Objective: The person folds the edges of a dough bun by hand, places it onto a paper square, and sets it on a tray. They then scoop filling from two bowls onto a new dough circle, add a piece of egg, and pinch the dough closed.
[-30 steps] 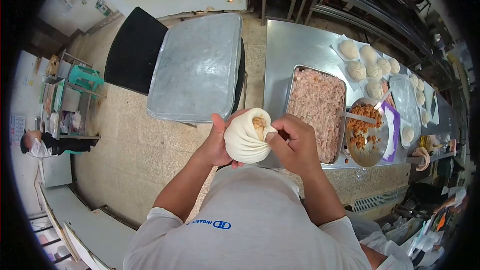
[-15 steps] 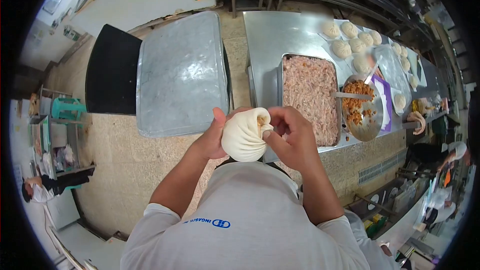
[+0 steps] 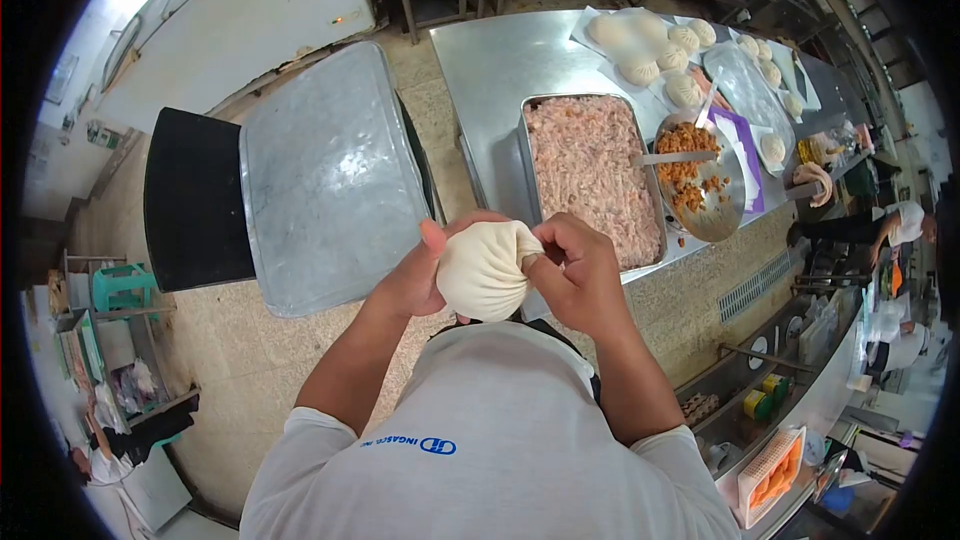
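A white, pleated dough bun (image 3: pixel 483 275) is held in front of my chest. My left hand (image 3: pixel 415 275) cups it from the left side and below, thumb pointing up. At its right side, the fingers of my right hand (image 3: pixel 577 270) pinch the gathered edge of the dough. The filling inside is hidden by the folds. Just beyond my right hand is a metal tray of pinkish ground meat (image 3: pixel 597 175). Beside it sits a metal bowl (image 3: pixel 722 215) with browned filling and a flat metal spatula (image 3: pixel 680 157) across it.
Several pleated buns (image 3: pixel 684 90) rest on papers on the steel table (image 3: pixel 480 70). A grey sheet-like tray (image 3: pixel 325 180) lies to the left, by a black panel (image 3: pixel 195 200). Other people (image 3: pixel 905 225) stand at far right and far left. An orange-filled basket (image 3: pixel 770 480) is at lower right.
The opening in the dough has narrowed and the filling in it no longer shows. My right fingers have shifted along the edge. The view has turned, so the table appears further left.
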Action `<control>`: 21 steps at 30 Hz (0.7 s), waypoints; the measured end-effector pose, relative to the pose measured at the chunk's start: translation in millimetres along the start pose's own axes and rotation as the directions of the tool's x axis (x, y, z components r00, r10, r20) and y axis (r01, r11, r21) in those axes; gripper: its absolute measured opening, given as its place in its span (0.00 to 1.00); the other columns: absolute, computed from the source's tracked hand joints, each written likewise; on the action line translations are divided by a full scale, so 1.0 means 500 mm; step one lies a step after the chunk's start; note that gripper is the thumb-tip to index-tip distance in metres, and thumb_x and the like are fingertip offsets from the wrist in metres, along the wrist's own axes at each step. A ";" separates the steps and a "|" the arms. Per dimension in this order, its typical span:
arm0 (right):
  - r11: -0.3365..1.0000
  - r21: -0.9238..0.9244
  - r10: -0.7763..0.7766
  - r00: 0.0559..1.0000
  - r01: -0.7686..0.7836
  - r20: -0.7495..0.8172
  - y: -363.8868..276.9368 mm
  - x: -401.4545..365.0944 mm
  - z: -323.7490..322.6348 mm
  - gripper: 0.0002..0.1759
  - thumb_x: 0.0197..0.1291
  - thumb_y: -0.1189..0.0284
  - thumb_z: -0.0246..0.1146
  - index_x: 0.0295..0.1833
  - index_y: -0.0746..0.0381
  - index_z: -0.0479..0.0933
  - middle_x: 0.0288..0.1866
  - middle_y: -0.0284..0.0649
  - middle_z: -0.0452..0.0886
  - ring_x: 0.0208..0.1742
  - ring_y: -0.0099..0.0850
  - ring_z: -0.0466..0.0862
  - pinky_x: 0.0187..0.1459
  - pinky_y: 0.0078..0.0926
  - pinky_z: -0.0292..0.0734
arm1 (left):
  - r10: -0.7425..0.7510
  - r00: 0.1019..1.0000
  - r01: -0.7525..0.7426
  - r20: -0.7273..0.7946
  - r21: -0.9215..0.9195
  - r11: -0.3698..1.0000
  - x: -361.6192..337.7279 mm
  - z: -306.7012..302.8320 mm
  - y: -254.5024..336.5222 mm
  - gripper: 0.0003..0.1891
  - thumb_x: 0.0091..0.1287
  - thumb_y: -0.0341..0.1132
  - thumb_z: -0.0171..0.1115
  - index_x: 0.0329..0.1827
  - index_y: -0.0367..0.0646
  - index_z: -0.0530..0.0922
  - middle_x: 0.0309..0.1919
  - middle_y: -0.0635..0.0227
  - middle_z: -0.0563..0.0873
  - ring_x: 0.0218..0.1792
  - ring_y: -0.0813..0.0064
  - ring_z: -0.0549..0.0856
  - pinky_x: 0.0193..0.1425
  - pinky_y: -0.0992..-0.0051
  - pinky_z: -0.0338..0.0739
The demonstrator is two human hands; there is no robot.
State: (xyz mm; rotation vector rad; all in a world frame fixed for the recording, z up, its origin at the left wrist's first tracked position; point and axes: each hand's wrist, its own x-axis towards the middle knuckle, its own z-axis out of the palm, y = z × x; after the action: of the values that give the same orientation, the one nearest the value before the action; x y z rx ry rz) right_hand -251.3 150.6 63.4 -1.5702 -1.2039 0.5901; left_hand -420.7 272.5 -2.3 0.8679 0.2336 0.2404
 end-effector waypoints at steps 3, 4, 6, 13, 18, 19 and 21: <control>0.997 -0.068 -0.029 0.998 0.033 0.058 0.017 -0.010 -0.022 0.06 0.56 0.78 0.67 0.38 0.68 0.80 0.27 0.43 0.76 0.26 0.34 0.78 0.28 0.30 0.70 | 0.012 0.983 0.033 0.182 -0.241 0.970 0.014 0.002 0.009 0.57 0.55 0.85 0.38 0.73 0.43 0.62 0.56 0.54 0.79 0.34 0.67 0.88 0.15 0.72 0.81; 0.995 -0.085 -0.040 0.996 0.047 0.076 0.018 -0.011 -0.026 0.06 0.55 0.78 0.67 0.38 0.68 0.80 0.27 0.43 0.76 0.27 0.34 0.78 0.28 0.30 0.70 | 0.013 0.984 0.031 0.179 -0.238 0.971 0.016 0.010 0.008 0.57 0.55 0.85 0.38 0.73 0.43 0.62 0.56 0.54 0.79 0.34 0.67 0.88 0.15 0.72 0.81; 0.997 -0.079 -0.016 0.999 0.018 0.034 0.001 -0.010 -0.036 0.05 0.55 0.78 0.67 0.37 0.68 0.79 0.27 0.43 0.76 0.27 0.35 0.77 0.28 0.31 0.70 | 0.016 0.998 -0.005 0.052 -0.202 0.979 0.020 0.032 0.001 0.57 0.54 0.85 0.39 0.73 0.43 0.63 0.54 0.54 0.80 0.31 0.69 0.88 0.13 0.74 0.79; 0.999 -0.004 -0.043 0.999 0.043 0.021 0.032 0.007 -0.060 0.05 0.55 0.78 0.66 0.33 0.68 0.77 0.27 0.43 0.76 0.24 0.38 0.76 0.27 0.32 0.69 | -0.058 0.998 0.058 -0.008 0.093 0.994 0.041 0.047 0.009 0.59 0.53 0.87 0.37 0.72 0.43 0.63 0.52 0.54 0.81 0.28 0.70 0.87 0.11 0.76 0.77; 0.992 -0.026 -0.123 0.986 0.127 0.110 0.059 -0.002 -0.091 0.06 0.55 0.77 0.67 0.35 0.68 0.78 0.29 0.43 0.76 0.24 0.37 0.75 0.27 0.33 0.69 | -0.035 0.997 0.060 0.067 -0.408 0.911 0.047 0.056 -0.022 0.57 0.55 0.86 0.35 0.72 0.42 0.65 0.57 0.55 0.80 0.41 0.67 0.89 0.26 0.71 0.86; 0.988 -0.046 -0.140 0.984 0.146 0.112 0.050 0.000 -0.097 0.06 0.55 0.78 0.67 0.36 0.68 0.78 0.28 0.43 0.75 0.24 0.36 0.75 0.26 0.33 0.69 | -0.031 0.998 0.053 0.060 -0.407 0.912 0.051 0.066 -0.028 0.57 0.55 0.86 0.35 0.72 0.42 0.65 0.57 0.55 0.80 0.41 0.67 0.89 0.26 0.71 0.86; 0.996 -0.033 -0.076 0.995 0.078 0.062 0.014 0.008 -0.100 0.05 0.55 0.78 0.67 0.35 0.68 0.78 0.27 0.42 0.75 0.24 0.36 0.75 0.26 0.33 0.68 | 0.074 0.986 -0.097 -0.151 -0.153 0.983 0.060 0.084 -0.035 0.58 0.55 0.86 0.35 0.72 0.42 0.65 0.60 0.56 0.78 0.56 0.63 0.84 0.56 0.59 0.85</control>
State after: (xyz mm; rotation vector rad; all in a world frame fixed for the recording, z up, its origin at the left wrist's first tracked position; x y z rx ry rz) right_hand -205.1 133.4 75.4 -1.5379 -1.3210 0.5726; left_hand -378.0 240.4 7.3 0.7021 0.3082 0.3984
